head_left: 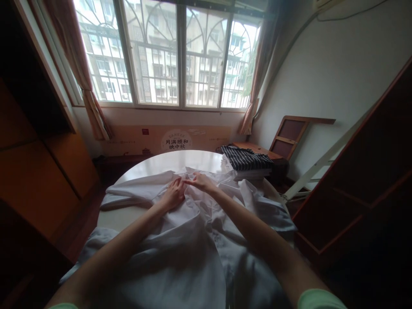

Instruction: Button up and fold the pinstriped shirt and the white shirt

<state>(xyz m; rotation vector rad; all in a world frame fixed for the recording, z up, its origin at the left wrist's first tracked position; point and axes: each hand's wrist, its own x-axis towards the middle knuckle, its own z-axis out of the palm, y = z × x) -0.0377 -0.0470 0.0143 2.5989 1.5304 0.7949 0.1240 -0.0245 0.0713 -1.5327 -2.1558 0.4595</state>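
A white garment [189,227] with long sleeves lies crumpled across a round white table [154,162], one sleeve stretched to the left. My left hand [174,193] rests on the fabric near the top of the garment, fingers lying fairly flat. Just to its right, my right hand [200,182] is closed at the same part of the cloth, its index finger pointing left toward the left hand's fingertips. What its fingers hold is too small to make out.
Folded clothes, a black striped one [246,159] on top, are stacked at the table's back right edge. Behind the table is a barred window [180,56] with curtains. A wooden frame [288,135] leans at the right wall near a white ladder [317,169].
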